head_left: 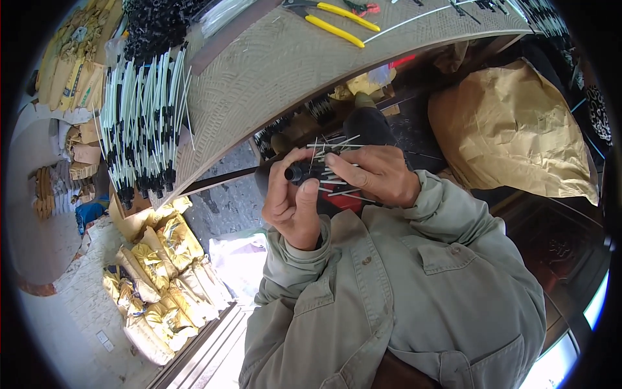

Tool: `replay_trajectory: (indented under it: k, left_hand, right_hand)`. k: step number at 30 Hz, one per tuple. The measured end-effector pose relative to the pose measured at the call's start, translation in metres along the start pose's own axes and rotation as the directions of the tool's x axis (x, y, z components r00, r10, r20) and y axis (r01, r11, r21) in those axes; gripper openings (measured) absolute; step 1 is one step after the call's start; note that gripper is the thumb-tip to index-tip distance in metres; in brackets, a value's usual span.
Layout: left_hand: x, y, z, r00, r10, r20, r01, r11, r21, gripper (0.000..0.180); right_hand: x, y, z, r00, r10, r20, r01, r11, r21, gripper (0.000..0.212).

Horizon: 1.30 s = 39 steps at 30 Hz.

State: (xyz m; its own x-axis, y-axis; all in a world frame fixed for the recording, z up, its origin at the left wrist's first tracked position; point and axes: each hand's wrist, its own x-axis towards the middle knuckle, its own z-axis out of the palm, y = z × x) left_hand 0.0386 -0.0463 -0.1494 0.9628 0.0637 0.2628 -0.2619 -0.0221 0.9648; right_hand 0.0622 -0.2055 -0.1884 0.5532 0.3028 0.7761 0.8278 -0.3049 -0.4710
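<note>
Over my lap, my left hand (295,207) is curled around a bundle of thin white rods (338,188) with black parts. A round black end (293,174) sticks out between its fingers and thumb. My right hand (379,174) comes in from the other side, its fingers bent onto the same bundle with the index finger pressing on the rods. Some rods point in different directions. What lies under the right fingers is hidden.
Ahead stands a patterned table (259,81) bearing yellow-handled pliers (334,29) and, at left, a stack of similar black-and-white rods (146,117). A large brown paper sack (508,129) is at right. Wrapped packages (162,266) fill a carton at lower left.
</note>
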Motion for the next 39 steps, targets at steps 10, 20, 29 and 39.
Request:
replay_trajectory:
  k: [10, 20, 29, 39]
  left_hand:
    - [-0.002, -0.002, -0.001, 0.997, 0.051, 0.054, -0.052, 0.998, 0.031, 0.034]
    - [0.003, 0.001, 0.004, 0.977, 0.143, 0.156, -0.157, 0.984, 0.082, 0.032]
    - [0.002, 0.0, 0.007, 0.948, 0.21, 0.241, -0.232, 0.97, 0.069, 0.035]
    - [-0.007, -0.005, 0.011, 0.965, 0.21, 0.155, -0.228, 0.968, 0.105, 0.027]
  right_hand:
    - [0.003, 0.001, -0.013, 0.995, 0.008, 0.097, -0.016, 0.996, 0.088, 0.05]
    - [-0.003, 0.001, -0.014, 0.995, -0.066, 0.078, 0.055, 0.989, 0.135, 0.042]
    - [0.0, -0.002, -0.021, 0.991, 0.032, 0.128, -0.066, 0.96, 0.273, 0.053]
    - [-0.009, -0.007, -0.006, 0.999, 0.031, 0.018, -0.034, 0.977, 0.212, 0.039]
